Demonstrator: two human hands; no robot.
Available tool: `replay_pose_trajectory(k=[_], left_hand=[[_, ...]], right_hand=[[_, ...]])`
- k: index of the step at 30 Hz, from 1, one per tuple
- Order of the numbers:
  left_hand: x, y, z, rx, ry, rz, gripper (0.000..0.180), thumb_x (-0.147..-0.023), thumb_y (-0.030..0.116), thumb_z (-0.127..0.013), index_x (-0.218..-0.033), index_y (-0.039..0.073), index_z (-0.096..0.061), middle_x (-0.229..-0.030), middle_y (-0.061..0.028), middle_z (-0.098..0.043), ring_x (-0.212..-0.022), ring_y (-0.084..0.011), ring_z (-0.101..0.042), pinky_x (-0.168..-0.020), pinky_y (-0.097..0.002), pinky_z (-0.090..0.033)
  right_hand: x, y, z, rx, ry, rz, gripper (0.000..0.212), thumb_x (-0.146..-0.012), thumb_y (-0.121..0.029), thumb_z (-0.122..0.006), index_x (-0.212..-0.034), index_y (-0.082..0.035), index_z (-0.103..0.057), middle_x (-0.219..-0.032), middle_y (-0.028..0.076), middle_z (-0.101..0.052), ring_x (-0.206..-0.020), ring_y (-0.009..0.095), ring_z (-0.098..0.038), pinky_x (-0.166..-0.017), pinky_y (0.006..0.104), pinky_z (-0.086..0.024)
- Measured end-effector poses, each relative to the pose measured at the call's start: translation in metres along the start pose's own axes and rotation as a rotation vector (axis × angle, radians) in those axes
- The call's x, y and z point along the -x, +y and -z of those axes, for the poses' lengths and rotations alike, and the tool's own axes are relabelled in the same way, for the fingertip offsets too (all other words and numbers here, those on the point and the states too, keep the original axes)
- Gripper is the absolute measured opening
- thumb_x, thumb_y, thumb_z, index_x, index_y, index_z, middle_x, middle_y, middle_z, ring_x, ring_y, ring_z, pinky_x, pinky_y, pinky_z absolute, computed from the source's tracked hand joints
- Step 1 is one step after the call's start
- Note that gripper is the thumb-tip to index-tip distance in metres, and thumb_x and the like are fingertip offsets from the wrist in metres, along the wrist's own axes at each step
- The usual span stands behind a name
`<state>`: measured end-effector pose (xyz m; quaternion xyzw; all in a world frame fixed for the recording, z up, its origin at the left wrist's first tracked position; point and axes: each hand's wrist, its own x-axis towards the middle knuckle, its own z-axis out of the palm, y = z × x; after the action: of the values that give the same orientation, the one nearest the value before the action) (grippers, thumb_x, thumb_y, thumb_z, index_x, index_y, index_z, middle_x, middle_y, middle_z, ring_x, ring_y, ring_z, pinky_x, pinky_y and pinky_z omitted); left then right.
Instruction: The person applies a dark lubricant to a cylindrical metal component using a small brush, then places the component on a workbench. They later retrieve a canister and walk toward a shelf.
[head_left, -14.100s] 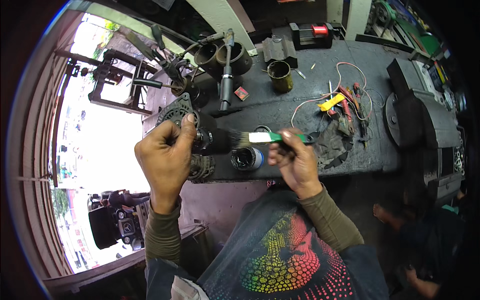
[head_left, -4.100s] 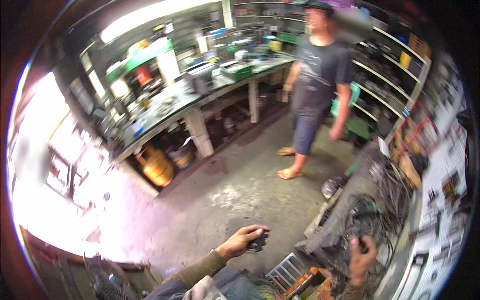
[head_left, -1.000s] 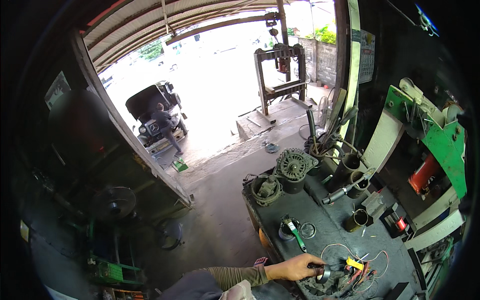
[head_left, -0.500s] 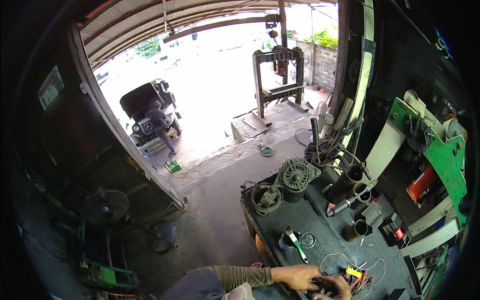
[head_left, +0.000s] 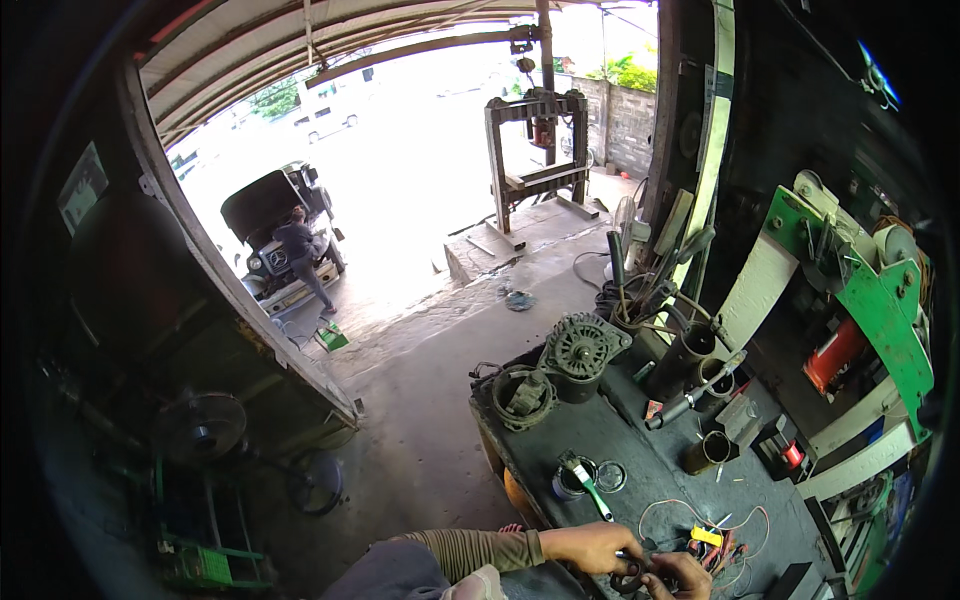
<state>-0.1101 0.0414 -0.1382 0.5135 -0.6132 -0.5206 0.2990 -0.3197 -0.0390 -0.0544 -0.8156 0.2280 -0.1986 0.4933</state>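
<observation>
A small dark ring-shaped part (head_left: 628, 580) is held between both hands at the near edge of a cluttered metal workbench (head_left: 640, 445).

Beyond the grip, the bench is seen running away toward a bright open yard, where a steel press frame (head_left: 535, 150) is set, and well off to the left a person (head_left: 300, 250) is bent over a vehicle with its bonnet raised (head_left: 275, 235). Farther along the bench from the grip an alternator (head_left: 578, 350) is stood, with a wound coil assembly (head_left: 520, 395) just beside it. Just beyond the grip a green-handled brush (head_left: 588, 482) is laid across a small tin (head_left: 568, 478); to the right of the grip loose coloured wires (head_left: 715, 540) are spread. The left hand (head_left: 590, 545) is closed over the part from the left; the right hand (head_left: 680, 575) is curled on it from the right.
</observation>
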Motion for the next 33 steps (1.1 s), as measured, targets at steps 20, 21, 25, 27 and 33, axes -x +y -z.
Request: replay_pose_trajectory(k=[20,21,25,27,33], left_hand=[[0.013,0.025,-0.003,-0.239,0.032,0.141,0.035,-0.096,0.032,-0.071,-0.122,0.011,-0.074,-0.113,-0.0212,-0.064,-0.109,-0.0421,-0.065,-0.093,-0.0488,-0.051],[0.013,0.025,-0.003,-0.247,0.037,0.132,0.035,-0.096,0.032,-0.071,-0.122,0.010,-0.075,-0.113,-0.0210,-0.064,-0.109,-0.0420,-0.065,-0.093,-0.0487,-0.051],[0.014,0.027,0.000,-0.263,0.046,0.127,0.034,-0.096,0.032,-0.071,-0.122,0.010,-0.075,-0.113,-0.0205,-0.064,-0.108,-0.0412,-0.066,-0.092,-0.0481,-0.051],[0.015,0.027,0.001,-0.264,0.043,0.124,0.034,-0.096,0.032,-0.071,-0.122,0.010,-0.075,-0.112,-0.0203,-0.064,-0.108,-0.0409,-0.066,-0.092,-0.0479,-0.051],[0.017,0.023,0.004,-0.247,0.051,0.113,0.035,-0.097,0.032,-0.070,-0.123,0.010,-0.075,-0.111,-0.0205,-0.065,-0.108,-0.0408,-0.065,-0.093,-0.0484,-0.050]], right_hand=[[0.031,0.011,-0.034,0.388,0.128,0.110,0.025,-0.084,-0.001,-0.076,-0.095,-0.003,-0.055,-0.080,0.016,-0.062,-0.071,0.037,-0.062,-0.065,0.0446,-0.050],[0.032,0.011,-0.035,0.387,0.126,0.104,0.025,-0.084,-0.001,-0.077,-0.096,-0.003,-0.055,-0.080,0.016,-0.061,-0.070,0.036,-0.061,-0.064,0.0437,-0.050],[0.032,0.012,-0.035,0.341,0.156,0.088,0.024,-0.086,-0.001,-0.077,-0.097,-0.003,-0.056,-0.081,0.014,-0.062,-0.069,0.030,-0.061,-0.063,0.0390,-0.049],[0.031,0.012,-0.033,0.244,0.176,0.025,0.021,-0.088,-0.001,-0.076,-0.098,-0.002,-0.057,-0.082,0.012,-0.063,-0.070,0.026,-0.061,-0.063,0.0372,-0.049],[0.032,0.009,-0.029,0.091,0.135,-0.047,0.026,-0.091,0.000,-0.074,-0.115,0.000,-0.064,-0.094,0.012,-0.071,-0.079,0.022,-0.068,-0.074,0.0327,-0.054]])
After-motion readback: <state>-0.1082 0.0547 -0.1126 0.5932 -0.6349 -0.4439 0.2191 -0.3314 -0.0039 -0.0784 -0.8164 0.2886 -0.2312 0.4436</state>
